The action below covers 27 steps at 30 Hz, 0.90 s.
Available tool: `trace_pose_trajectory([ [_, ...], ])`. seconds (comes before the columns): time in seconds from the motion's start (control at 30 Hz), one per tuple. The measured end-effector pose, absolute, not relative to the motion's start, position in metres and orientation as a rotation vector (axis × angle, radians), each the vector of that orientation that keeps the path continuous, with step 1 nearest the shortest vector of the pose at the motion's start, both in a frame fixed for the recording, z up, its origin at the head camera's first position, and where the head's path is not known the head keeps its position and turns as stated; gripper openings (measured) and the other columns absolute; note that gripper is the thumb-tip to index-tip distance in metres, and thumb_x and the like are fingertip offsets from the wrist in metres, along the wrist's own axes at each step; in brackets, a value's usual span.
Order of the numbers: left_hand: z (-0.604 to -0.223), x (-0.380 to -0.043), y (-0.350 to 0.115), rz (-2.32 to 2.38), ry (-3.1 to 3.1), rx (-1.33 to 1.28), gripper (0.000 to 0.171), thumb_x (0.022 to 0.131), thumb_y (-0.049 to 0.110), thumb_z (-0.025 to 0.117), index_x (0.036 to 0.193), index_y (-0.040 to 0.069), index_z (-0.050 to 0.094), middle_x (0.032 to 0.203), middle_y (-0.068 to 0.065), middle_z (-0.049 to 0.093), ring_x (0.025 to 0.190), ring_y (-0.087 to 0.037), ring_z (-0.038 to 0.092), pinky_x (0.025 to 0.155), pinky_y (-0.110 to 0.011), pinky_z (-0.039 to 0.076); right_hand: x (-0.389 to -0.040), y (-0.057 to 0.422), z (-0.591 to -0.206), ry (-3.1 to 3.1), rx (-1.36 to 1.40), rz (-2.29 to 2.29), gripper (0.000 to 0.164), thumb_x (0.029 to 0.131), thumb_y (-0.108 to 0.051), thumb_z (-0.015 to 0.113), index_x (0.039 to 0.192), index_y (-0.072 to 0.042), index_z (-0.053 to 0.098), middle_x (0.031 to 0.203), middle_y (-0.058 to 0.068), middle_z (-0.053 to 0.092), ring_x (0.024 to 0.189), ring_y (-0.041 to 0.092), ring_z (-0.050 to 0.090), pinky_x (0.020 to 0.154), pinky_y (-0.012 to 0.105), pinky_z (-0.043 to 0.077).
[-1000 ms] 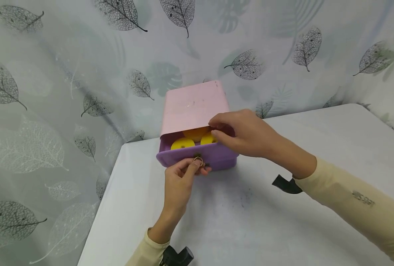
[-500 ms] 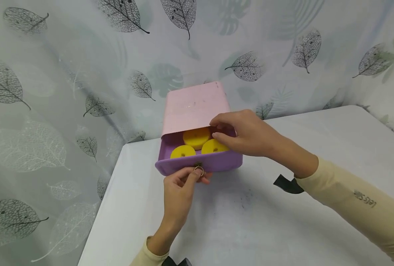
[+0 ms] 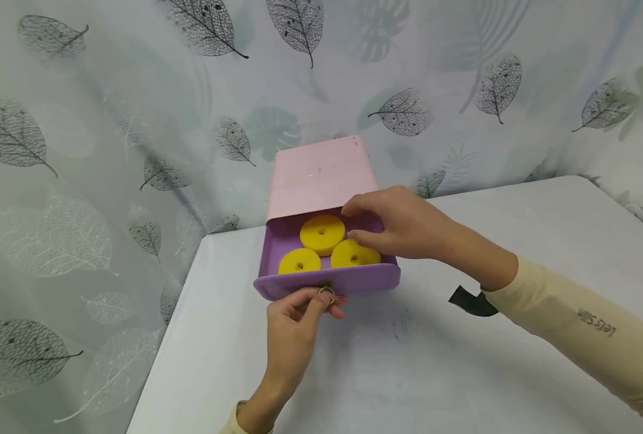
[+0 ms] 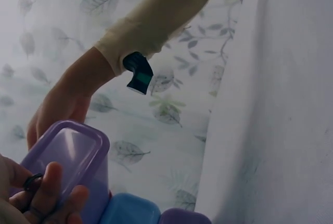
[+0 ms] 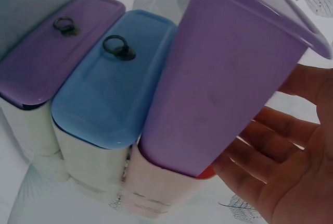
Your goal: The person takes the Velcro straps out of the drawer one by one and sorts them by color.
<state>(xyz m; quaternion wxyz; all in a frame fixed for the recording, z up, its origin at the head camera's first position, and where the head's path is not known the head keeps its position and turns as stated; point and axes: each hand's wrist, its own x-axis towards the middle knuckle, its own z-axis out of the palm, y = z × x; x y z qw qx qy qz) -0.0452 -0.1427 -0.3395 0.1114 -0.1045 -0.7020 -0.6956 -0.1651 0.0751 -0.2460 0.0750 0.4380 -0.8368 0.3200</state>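
Observation:
The purple drawer (image 3: 370,281) is pulled well out of a pink-topped cabinet (image 3: 321,178). Three thick yellow discs (image 3: 322,234) with centre holes lie inside it. My left hand (image 3: 293,334) pinches the ring pull (image 3: 332,295) on the drawer front; the left wrist view shows its fingers below that ring too. At the cabinet's front right corner is my right hand (image 3: 402,223), index fingertip at the pink edge and thumb overlapping the right disc. In the right wrist view its fingers (image 5: 255,156) spread loosely alongside the drawer's outer side.
Under the open drawer sit a blue drawer (image 5: 112,94) and another purple drawer (image 5: 60,60), both pushed in, each with a ring pull. The cabinet stands on a white table (image 3: 462,374) against a leaf-patterned curtain (image 3: 321,90).
My left hand has drawn the purple drawer further out towards me, bringing all three discs into fuller view. My right hand has stayed at the cabinet's corner.

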Motion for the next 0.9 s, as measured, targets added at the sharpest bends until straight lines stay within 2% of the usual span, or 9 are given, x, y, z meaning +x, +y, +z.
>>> trace_pose_trajectory([
  [0.13, -0.338, -0.046, -0.141, -2.048, -2.066, -0.322, 0.023, 0.103, 0.016, 0.065, 0.090, 0.000, 0.076, 0.079, -0.023, 0.072, 0.090, -0.035, 0.075, 0.091, -0.042, 0.055, -0.166, 0.075, -0.249, -2.529, 1.370, 0.921, 0.032, 0.093, -0.016, 0.078, 0.121, -0.001, 0.072, 0.114, 0.006, 0.074, 0.097, 0.024, 0.069, 0.086, 0.044, 0.056],
  [0.3, -0.336, -0.046, -0.140, -2.034, -2.073, -0.348, 0.024, 0.104, 0.015, 0.064, 0.090, 0.000, 0.076, 0.079, -0.017, 0.074, 0.090, -0.035, 0.075, 0.091, -0.042, 0.055, -0.169, 0.075, -0.248, -2.566, 1.478, 0.821, 0.038, 0.090, -0.024, 0.084, 0.120, -0.005, 0.072, 0.110, 0.003, 0.073, 0.089, 0.022, 0.066, 0.080, 0.039, 0.054],
  [0.43, -0.334, -0.046, -0.141, -2.018, -2.073, -0.357, 0.024, 0.104, 0.016, 0.064, 0.091, 0.000, 0.077, 0.080, -0.012, 0.075, 0.090, -0.036, 0.075, 0.092, -0.042, 0.055, -0.172, 0.074, -0.243, -2.662, 1.557, 0.733, 0.043, 0.086, -0.023, 0.088, 0.122, -0.007, 0.072, 0.111, 0.001, 0.072, 0.092, 0.019, 0.064, 0.084, 0.037, 0.054],
  [0.57, -0.334, -0.046, -0.143, -2.015, -2.069, -0.347, 0.023, 0.104, 0.016, 0.065, 0.092, 0.000, 0.077, 0.081, -0.013, 0.075, 0.088, -0.036, 0.075, 0.091, -0.042, 0.055, -0.175, 0.071, -0.240, -2.771, 1.612, 0.658, 0.040, 0.086, -0.024, 0.087, 0.122, -0.011, 0.073, 0.102, -0.004, 0.068, 0.089, 0.019, 0.060, 0.078, 0.037, 0.052],
  [0.67, -0.334, -0.044, -0.143, -2.032, -2.070, -0.337, 0.022, 0.103, 0.014, 0.065, 0.092, -0.001, 0.076, 0.080, -0.015, 0.075, 0.088, -0.035, 0.075, 0.090, -0.042, 0.056, -0.177, 0.069, -0.240, -2.809, 1.652, 0.604, 0.042, 0.087, -0.030, 0.085, 0.123, -0.013, 0.072, 0.099, -0.005, 0.066, 0.088, 0.019, 0.059, 0.075, 0.036, 0.049],
  [0.9, -0.334, -0.044, -0.143, -2.051, -2.052, -0.350, 0.023, 0.103, 0.014, 0.065, 0.091, -0.002, 0.076, 0.079, -0.020, 0.073, 0.089, -0.036, 0.075, 0.091, -0.043, 0.056, -0.179, 0.071, -0.242, -2.827, 1.635, 0.518, 0.058, 0.089, -0.040, 0.081, 0.134, -0.007, 0.067, 0.125, 0.001, 0.068, 0.108, 0.020, 0.061, 0.091, 0.040, 0.051],
])
